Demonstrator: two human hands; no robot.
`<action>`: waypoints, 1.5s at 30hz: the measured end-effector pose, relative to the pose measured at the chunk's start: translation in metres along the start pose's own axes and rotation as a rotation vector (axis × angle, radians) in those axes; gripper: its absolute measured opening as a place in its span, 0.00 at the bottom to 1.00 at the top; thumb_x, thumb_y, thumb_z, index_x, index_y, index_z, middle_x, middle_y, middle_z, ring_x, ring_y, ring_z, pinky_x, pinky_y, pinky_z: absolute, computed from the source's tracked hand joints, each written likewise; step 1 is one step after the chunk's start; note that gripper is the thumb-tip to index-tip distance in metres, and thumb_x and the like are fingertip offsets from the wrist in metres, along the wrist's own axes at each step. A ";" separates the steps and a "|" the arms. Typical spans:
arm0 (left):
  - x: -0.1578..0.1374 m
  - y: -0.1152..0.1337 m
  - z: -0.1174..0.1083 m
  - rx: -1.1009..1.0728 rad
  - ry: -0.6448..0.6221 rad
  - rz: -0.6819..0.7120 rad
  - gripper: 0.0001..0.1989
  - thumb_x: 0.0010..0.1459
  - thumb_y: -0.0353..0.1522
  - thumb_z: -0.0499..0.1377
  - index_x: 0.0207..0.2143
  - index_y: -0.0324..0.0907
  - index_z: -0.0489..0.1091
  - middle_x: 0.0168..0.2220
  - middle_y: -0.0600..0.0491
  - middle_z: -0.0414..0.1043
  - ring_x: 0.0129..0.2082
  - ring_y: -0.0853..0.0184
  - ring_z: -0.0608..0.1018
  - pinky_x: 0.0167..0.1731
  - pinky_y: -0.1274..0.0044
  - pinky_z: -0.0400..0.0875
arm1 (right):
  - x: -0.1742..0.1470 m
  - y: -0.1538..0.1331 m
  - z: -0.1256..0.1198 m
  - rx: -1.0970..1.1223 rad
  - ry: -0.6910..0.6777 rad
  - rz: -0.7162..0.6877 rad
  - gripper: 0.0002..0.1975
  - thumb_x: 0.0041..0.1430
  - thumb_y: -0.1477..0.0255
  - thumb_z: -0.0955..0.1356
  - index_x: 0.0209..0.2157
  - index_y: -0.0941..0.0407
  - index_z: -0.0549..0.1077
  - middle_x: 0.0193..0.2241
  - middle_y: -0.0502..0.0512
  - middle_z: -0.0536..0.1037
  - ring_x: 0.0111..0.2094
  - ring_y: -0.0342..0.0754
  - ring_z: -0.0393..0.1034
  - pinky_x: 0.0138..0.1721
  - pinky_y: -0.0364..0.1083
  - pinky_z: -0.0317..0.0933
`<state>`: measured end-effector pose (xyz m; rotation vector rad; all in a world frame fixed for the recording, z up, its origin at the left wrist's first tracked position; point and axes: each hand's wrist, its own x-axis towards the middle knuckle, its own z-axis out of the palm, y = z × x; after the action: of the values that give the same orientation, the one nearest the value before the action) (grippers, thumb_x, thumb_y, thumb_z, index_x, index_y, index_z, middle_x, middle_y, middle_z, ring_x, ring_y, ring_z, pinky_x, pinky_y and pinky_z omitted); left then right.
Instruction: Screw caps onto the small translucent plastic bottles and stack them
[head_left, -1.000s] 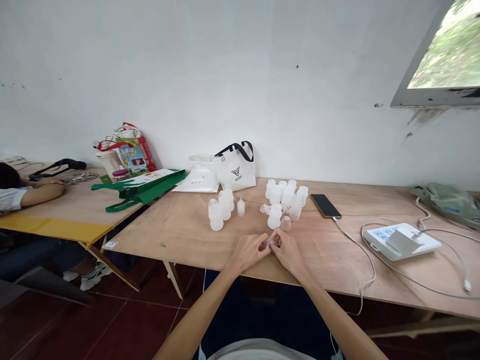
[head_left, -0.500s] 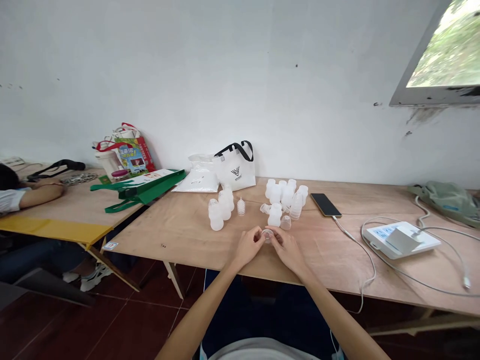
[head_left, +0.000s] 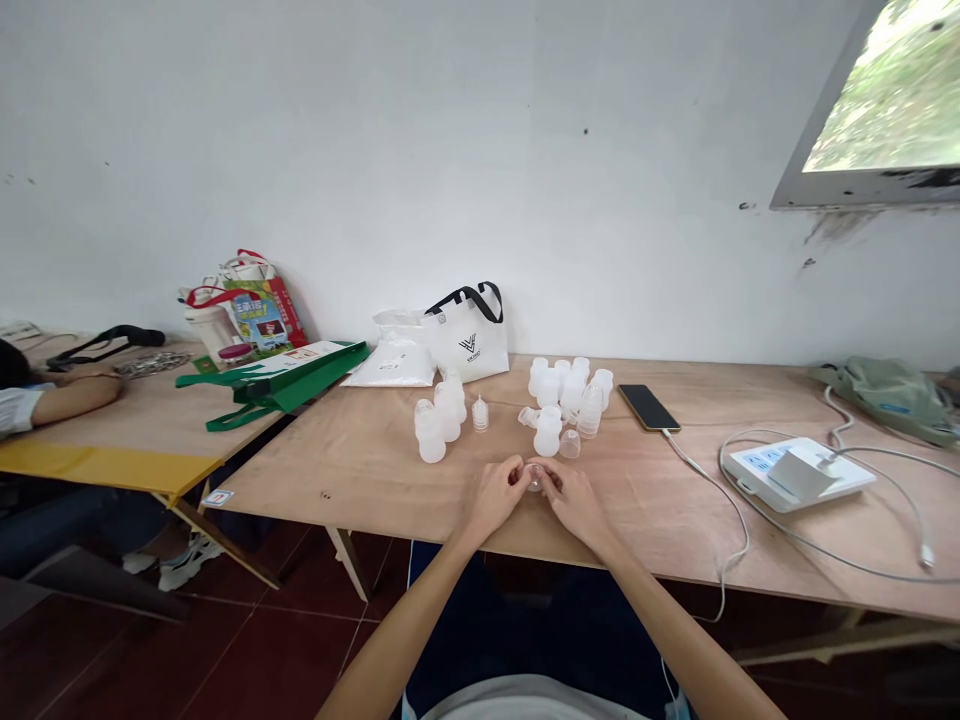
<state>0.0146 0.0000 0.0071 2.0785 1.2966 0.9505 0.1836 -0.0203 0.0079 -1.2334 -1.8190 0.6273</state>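
Between the fingertips of my left hand (head_left: pixel 493 497) and my right hand (head_left: pixel 574 500) is a small clear plastic cap (head_left: pixel 535 478), near the table's front edge. Both hands pinch it from the sides, and the fingers partly cover it. Just beyond my right hand stands a frosted white bottle (head_left: pixel 547 432), with a clear domed cap (head_left: pixel 570 444) beside it. Behind are several more frosted bottles (head_left: pixel 576 385) and a stack of clear caps (head_left: pixel 590 410). To the left are several capped bottles (head_left: pixel 430 436) and a small stack of clear nozzle pieces (head_left: pixel 480 413).
A white tote bag (head_left: pixel 472 345) and a filled plastic bag (head_left: pixel 394 362) lean by the wall. A phone (head_left: pixel 649 408) on a cable and a white power strip (head_left: pixel 795 475) lie right. Left are a green bag (head_left: pixel 300 378) and another person's arm (head_left: pixel 79 393).
The view has shifted slightly. Both hands stay together around the clear cap, which seems turned a little between the fingers. The other things on the table have not moved.
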 end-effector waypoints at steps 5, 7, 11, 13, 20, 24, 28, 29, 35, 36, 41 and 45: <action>-0.002 0.003 -0.001 0.028 -0.025 0.041 0.17 0.65 0.37 0.53 0.24 0.42 0.59 0.21 0.60 0.63 0.24 0.71 0.66 0.28 0.77 0.53 | -0.001 0.001 0.000 -0.023 0.016 0.005 0.13 0.64 0.66 0.62 0.41 0.52 0.77 0.31 0.52 0.81 0.29 0.49 0.73 0.34 0.46 0.62; -0.003 0.003 -0.001 0.069 -0.032 0.029 0.17 0.65 0.37 0.54 0.23 0.42 0.59 0.21 0.60 0.63 0.23 0.71 0.66 0.27 0.77 0.53 | -0.001 0.003 0.001 -0.046 0.017 0.019 0.11 0.63 0.66 0.63 0.40 0.52 0.76 0.28 0.50 0.79 0.27 0.48 0.70 0.32 0.45 0.60; -0.003 0.004 -0.002 0.132 -0.013 -0.001 0.16 0.63 0.37 0.56 0.23 0.43 0.61 0.22 0.60 0.65 0.24 0.70 0.68 0.27 0.77 0.53 | 0.000 0.003 0.002 -0.054 0.014 0.008 0.09 0.62 0.66 0.63 0.37 0.52 0.74 0.25 0.49 0.76 0.26 0.48 0.68 0.31 0.45 0.59; -0.004 0.006 -0.004 0.131 -0.028 0.025 0.15 0.64 0.37 0.55 0.24 0.43 0.61 0.23 0.60 0.66 0.25 0.70 0.69 0.28 0.78 0.54 | 0.000 0.002 0.002 -0.033 0.020 -0.005 0.08 0.62 0.67 0.63 0.35 0.52 0.72 0.26 0.49 0.76 0.26 0.47 0.68 0.31 0.45 0.59; -0.009 0.017 -0.014 0.207 -0.106 0.040 0.09 0.64 0.37 0.55 0.30 0.45 0.65 0.24 0.59 0.70 0.25 0.69 0.71 0.26 0.77 0.52 | 0.001 0.005 -0.002 0.014 0.005 -0.002 0.05 0.61 0.69 0.63 0.36 0.53 0.70 0.28 0.49 0.77 0.27 0.46 0.69 0.33 0.44 0.60; -0.009 0.017 -0.014 0.201 -0.115 0.050 0.09 0.64 0.35 0.55 0.29 0.44 0.64 0.24 0.59 0.69 0.25 0.69 0.70 0.26 0.76 0.52 | 0.001 0.006 -0.002 0.012 -0.005 -0.017 0.04 0.61 0.69 0.63 0.33 0.52 0.69 0.25 0.48 0.75 0.25 0.46 0.67 0.31 0.44 0.59; -0.006 0.012 -0.010 0.137 -0.094 0.033 0.11 0.66 0.37 0.53 0.30 0.44 0.65 0.25 0.59 0.71 0.26 0.68 0.72 0.27 0.77 0.54 | 0.002 0.003 -0.001 0.000 0.029 0.007 0.06 0.62 0.67 0.64 0.32 0.52 0.71 0.24 0.48 0.74 0.24 0.46 0.66 0.30 0.44 0.59; -0.005 0.011 -0.009 0.106 -0.074 0.022 0.12 0.67 0.38 0.52 0.30 0.44 0.65 0.26 0.58 0.71 0.27 0.68 0.72 0.28 0.77 0.56 | 0.003 0.002 -0.002 0.010 0.036 0.013 0.07 0.63 0.66 0.64 0.34 0.52 0.72 0.25 0.49 0.75 0.25 0.47 0.67 0.30 0.45 0.61; -0.001 0.007 -0.007 -0.032 -0.022 -0.026 0.17 0.68 0.41 0.49 0.29 0.43 0.65 0.25 0.56 0.71 0.27 0.67 0.72 0.30 0.78 0.60 | 0.003 -0.001 -0.003 0.170 -0.007 0.006 0.15 0.67 0.60 0.63 0.47 0.51 0.75 0.37 0.53 0.81 0.34 0.50 0.74 0.38 0.48 0.67; -0.001 0.007 -0.007 -0.028 -0.029 -0.023 0.17 0.69 0.41 0.49 0.29 0.43 0.65 0.25 0.57 0.71 0.27 0.67 0.72 0.30 0.78 0.60 | 0.003 -0.001 -0.003 0.170 -0.004 0.018 0.15 0.67 0.60 0.62 0.47 0.51 0.75 0.35 0.53 0.80 0.32 0.49 0.74 0.37 0.48 0.67; -0.004 0.007 -0.005 0.050 -0.024 -0.020 0.16 0.67 0.41 0.51 0.29 0.44 0.67 0.25 0.58 0.69 0.27 0.68 0.71 0.29 0.78 0.58 | 0.001 0.001 -0.002 0.087 0.026 -0.013 0.15 0.67 0.61 0.62 0.43 0.52 0.77 0.30 0.52 0.79 0.30 0.49 0.72 0.34 0.47 0.64; -0.002 0.006 -0.004 0.046 -0.029 -0.037 0.16 0.65 0.41 0.53 0.27 0.43 0.68 0.24 0.57 0.68 0.26 0.68 0.70 0.29 0.78 0.58 | 0.001 0.003 -0.002 0.056 0.018 -0.025 0.14 0.67 0.61 0.63 0.42 0.53 0.76 0.28 0.51 0.78 0.27 0.48 0.69 0.32 0.46 0.61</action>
<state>0.0142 -0.0043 0.0133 2.0876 1.3489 0.8790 0.1866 -0.0183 0.0071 -1.1736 -1.7877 0.6468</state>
